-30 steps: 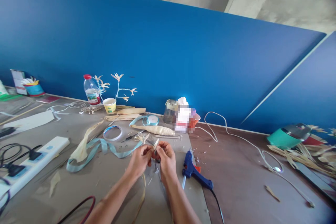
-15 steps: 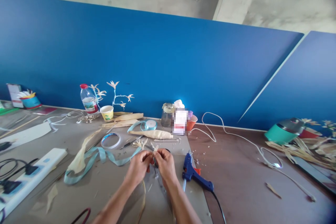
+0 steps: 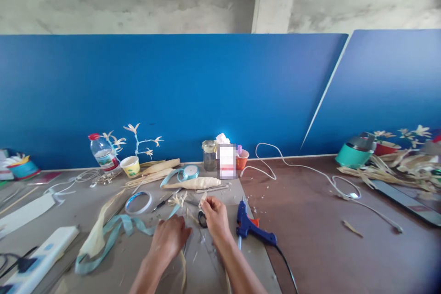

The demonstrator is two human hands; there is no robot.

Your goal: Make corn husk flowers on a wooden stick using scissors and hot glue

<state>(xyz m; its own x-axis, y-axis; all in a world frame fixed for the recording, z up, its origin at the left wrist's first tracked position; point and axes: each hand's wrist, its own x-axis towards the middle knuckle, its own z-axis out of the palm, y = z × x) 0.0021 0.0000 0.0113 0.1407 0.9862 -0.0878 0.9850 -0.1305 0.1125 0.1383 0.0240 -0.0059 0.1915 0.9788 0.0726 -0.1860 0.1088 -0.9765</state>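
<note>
My right hand is closed in a pinch on a small pale husk piece held just above the grey table. My left hand has come away from it and rests low on the table, fingers curled over a long pale husk strip; whether it grips the strip is unclear. A dark round object lies by my right hand's fingers. A light blue ribbon trails off to the left of my left hand. Just right of my right hand lies a blue glue gun.
At the back stand a water bottle, a yellow cup with a husk-flower branch, a ribbon spool, a glass jar and an orange cup. A tape ring and white power strip lie left. A white cable, teal pot and husks sit right.
My left hand has let go of the husk piece and dropped down-left to the table. The right hand keeps the piece. The camera has tilted, levelling the blue wall.
</note>
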